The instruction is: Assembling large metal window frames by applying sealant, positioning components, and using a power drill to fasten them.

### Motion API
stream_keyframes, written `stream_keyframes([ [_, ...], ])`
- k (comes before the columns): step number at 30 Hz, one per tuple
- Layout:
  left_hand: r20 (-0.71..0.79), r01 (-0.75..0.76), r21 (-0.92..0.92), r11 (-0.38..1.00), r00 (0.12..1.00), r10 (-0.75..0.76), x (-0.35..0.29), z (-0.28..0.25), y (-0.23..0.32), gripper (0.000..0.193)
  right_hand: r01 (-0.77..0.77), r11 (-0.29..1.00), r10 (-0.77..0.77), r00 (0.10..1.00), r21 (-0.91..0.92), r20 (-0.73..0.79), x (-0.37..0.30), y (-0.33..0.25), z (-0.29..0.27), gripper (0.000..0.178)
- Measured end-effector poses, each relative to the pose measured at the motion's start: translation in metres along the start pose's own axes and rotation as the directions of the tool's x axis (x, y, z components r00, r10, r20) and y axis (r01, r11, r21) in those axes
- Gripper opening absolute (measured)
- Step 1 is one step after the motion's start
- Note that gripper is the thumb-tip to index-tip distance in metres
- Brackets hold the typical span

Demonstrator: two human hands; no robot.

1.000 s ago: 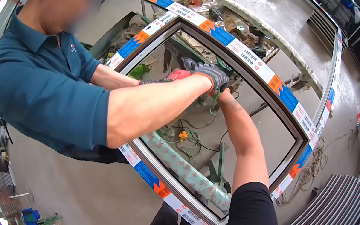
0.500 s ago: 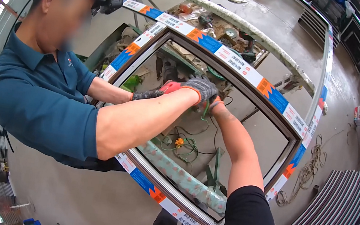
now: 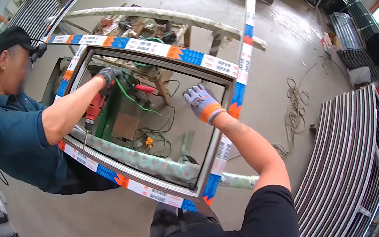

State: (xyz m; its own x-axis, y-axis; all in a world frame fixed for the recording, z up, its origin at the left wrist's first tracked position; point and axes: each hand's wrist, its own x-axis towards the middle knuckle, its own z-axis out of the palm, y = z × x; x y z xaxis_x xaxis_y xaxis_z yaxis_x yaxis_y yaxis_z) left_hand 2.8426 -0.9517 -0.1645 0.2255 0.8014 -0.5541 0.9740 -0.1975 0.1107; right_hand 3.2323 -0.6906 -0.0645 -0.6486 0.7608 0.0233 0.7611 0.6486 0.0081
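My right hand (image 3: 203,103), in a grey glove with an orange cuff, is stretched out over the frame's opening, fingers extended and nothing visible in them. It is nearest the right-hand rail of the dark rectangular window frame (image 3: 220,138), whose faces carry blue, orange and white protective film. My left hand is out of view. Across the frame, a co-worker's dark-gloved hand (image 3: 109,76) is at a red power drill (image 3: 95,106), whose long bit points down toward the near rail. A green cord (image 3: 130,96) runs from near that hand. A red-handled object (image 3: 145,89) lies beyond the opening.
The co-worker (image 3: 19,108) stands at the left. A wrapped bar (image 3: 144,160) crosses beneath the frame, above coiled green cords with an orange connector (image 3: 149,142). A tool-strewn bench (image 3: 146,27) lies beyond. Stacked profiles (image 3: 338,175) and a tangled rope (image 3: 294,107) are at right.
My right hand has moved away from the co-worker's hands toward the frame's right rail. The co-worker's hands are now farther left, with the drill pointing down. The whole view has shifted.
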Motion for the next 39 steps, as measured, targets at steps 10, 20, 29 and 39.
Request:
stream_keyframes([
  [10,0.119,0.557,-0.641,0.528,0.752,-0.648,-0.275,0.222,0.043,0.032,-0.817,0.516,0.856,0.491,0.257,-0.158,-0.387,-0.012,-0.002,0.034],
  [20,-0.032,0.251,-0.605,0.756,0.941,-0.337,-0.231,0.223,0.076,0.032,-0.967,-0.004,0.6,-0.206,-0.254,0.773,-0.784,-0.369,0.121,0.04],
  [29,0.07,-0.003,-0.341,0.94,0.997,0.029,-0.175,0.22,0.204,0.042,-0.938,-0.343,0.555,-0.245,-0.05,0.795,-0.84,-0.446,0.107,0.034],
  [39,0.099,-0.215,-0.306,0.927,0.962,0.256,-0.063,0.142,0.455,0.033,-0.581,-0.801,0.4,-0.345,0.142,0.849,-0.995,-0.412,0.143,0.031],
])
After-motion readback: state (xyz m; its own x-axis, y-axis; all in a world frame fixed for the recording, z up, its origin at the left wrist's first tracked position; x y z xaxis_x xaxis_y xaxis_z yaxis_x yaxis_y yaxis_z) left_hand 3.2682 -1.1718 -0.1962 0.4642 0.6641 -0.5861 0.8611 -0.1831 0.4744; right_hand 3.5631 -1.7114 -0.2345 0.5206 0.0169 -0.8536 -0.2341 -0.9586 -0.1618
